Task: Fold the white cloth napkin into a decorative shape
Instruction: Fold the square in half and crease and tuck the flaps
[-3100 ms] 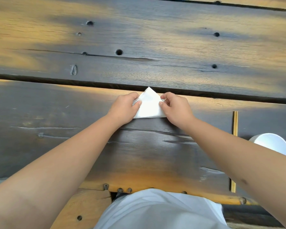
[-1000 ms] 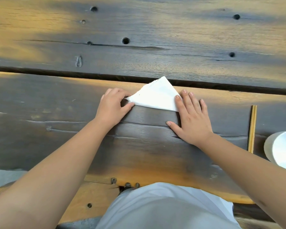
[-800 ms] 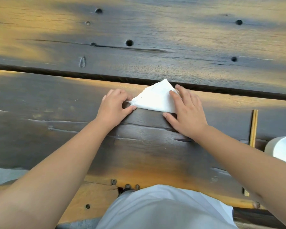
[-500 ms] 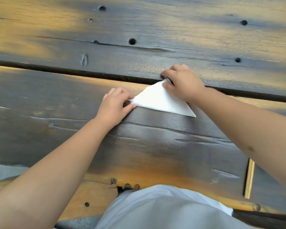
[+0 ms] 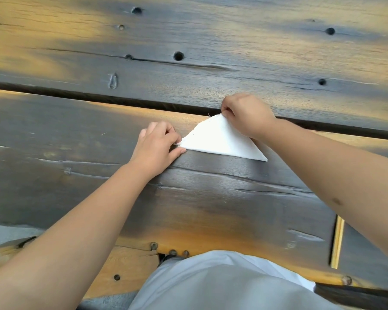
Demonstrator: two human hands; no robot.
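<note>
Left hand: my left hand (image 5: 156,145) sits at 9 o'clock of the napkin, fingers curled, thumb and fingertips pinching its left corner against the wood.
Napkin: the napkin (image 5: 220,142) lies flat as a white triangle on the near plank of the table (image 5: 76,130). Its long edge runs from 9 o'clock to 4 o'clock, and its peak points to 12 o'clock, toward the gap between planks.
Right hand: my right hand (image 5: 246,115) is at 12 o'clock of the napkin, fingers closed, pinching the peak just in front of the gap.
Key relation: I judge the peak is the free point; the cloth lies toward 6 o'clock from my right fingers, so that hand leads the next fold.
Chopsticks: chopsticks (image 5: 336,242) lie at 4 o'clock, well apart, mostly hidden by my right arm.
Containers: none in view.
</note>
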